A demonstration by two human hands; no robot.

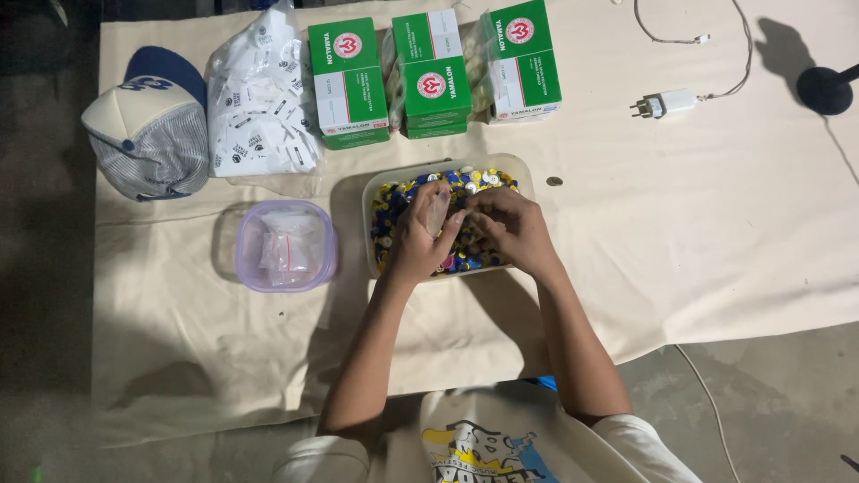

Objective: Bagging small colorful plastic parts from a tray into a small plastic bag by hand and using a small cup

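Both hands (pixel 465 228) over button tray (pixel 528 179)

Small clear plastic bag (pixel 436 212): thin, see-through, slightly crumpled, held upright above the tub, pinched at its edge. Contents cannot be made out.

Rectangular translucent plastic tub (pixel 524 175): shallow, rounded corners, open top, sits flat on the cream cloth, long side running left to right. Near rim hidden.

Small round buttons (pixel 465 179): a loose heap filling the tub almost to the rim; mostly blue and yellow, some white, a few pink-red near the front edge. Pieces lie at all angles, overlapping, none sorted by colour. Middle of the heap is covered; only far, left and front portions show.
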